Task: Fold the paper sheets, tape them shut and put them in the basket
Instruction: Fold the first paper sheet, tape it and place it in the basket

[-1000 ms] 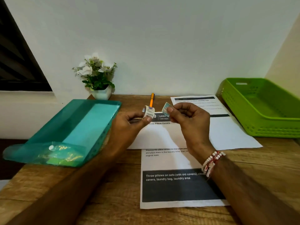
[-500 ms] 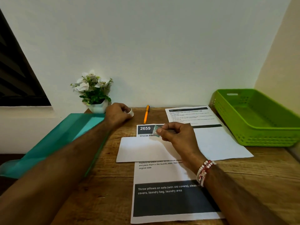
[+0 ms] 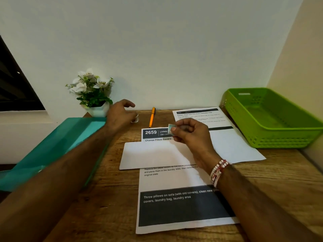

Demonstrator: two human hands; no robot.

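Teal tray far left, under left forearm. White flowers in pot just behind left hand. Left hand relaxed, thumb lifted, fingers loosely bent, gripping nothing. Tape roll on table at its fingertips. Orange pen between hands. Folded white sheet lies crosswise on printed sheet, under right wrist. Right hand pinches tape piece between thumb and forefinger, over printed sheet's header. Another sheet just right of that hand. Green basket far right, well apart.
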